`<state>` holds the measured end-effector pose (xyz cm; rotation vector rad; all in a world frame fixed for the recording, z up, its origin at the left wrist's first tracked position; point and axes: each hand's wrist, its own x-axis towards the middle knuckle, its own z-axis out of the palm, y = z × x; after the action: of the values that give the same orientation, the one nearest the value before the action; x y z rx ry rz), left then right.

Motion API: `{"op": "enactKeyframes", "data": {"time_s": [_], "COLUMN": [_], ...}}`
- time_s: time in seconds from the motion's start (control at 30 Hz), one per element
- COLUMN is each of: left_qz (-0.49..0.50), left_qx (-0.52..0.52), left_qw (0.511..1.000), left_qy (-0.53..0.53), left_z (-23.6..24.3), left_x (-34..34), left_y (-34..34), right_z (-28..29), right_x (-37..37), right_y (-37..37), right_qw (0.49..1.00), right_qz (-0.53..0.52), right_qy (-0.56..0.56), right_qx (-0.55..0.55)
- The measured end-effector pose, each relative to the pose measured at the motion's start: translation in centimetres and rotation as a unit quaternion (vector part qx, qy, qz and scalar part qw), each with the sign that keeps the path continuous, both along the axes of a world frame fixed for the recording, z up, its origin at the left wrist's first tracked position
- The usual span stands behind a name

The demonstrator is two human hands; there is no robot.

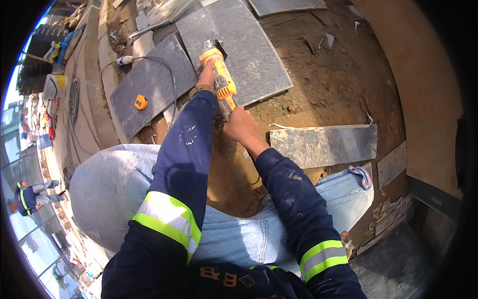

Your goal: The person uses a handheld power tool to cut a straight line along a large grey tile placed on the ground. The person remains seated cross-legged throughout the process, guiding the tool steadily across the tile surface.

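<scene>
A yellow and black angle grinder (224,79) is held in both my hands over a large dark grey stone slab (254,60). My left hand (206,74) is closed round its front body, near the grinding head. Farther back, my right hand (242,127) wraps round the rear handle. The disc end points away from me, at the slab's left part; I cannot tell whether it touches the stone. Left of the grinder lies another grey slab (159,82), with an orange tape measure (141,102) on it and a dark cord (172,74) across it.
A narrow stone piece (323,145) lies on the brown soil (328,84) to the right. Beyond the left kerb (94,74) stand a white and yellow bucket (55,86) and a coiled cable (74,99). Another person (35,197) is far left. A tan board (423,79) borders the right side.
</scene>
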<state>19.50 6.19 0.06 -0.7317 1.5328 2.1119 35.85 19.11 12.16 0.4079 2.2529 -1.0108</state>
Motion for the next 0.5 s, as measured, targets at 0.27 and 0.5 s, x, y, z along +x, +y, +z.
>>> {"op": "enactKeyframes", "data": {"time_s": [0.27,0.5], "left_qz": [0.008,0.019], "left_qx": [0.001,-0.021], "left_qw": [1.0,0.999], "left_qy": [-0.006,-0.022], "left_z": [0.7,-0.5], "left_x": [-0.1,-0.9], "left_y": [0.5,0.4], "right_z": [-0.5,-0.7], "right_x": [-0.5,-0.9], "right_y": [-0.1,-0.1], "right_qw": [1.0,1.0], "right_qz": [0.002,0.003], "right_qy": [0.001,0.014], "right_qx": [-0.001,0.001]}}
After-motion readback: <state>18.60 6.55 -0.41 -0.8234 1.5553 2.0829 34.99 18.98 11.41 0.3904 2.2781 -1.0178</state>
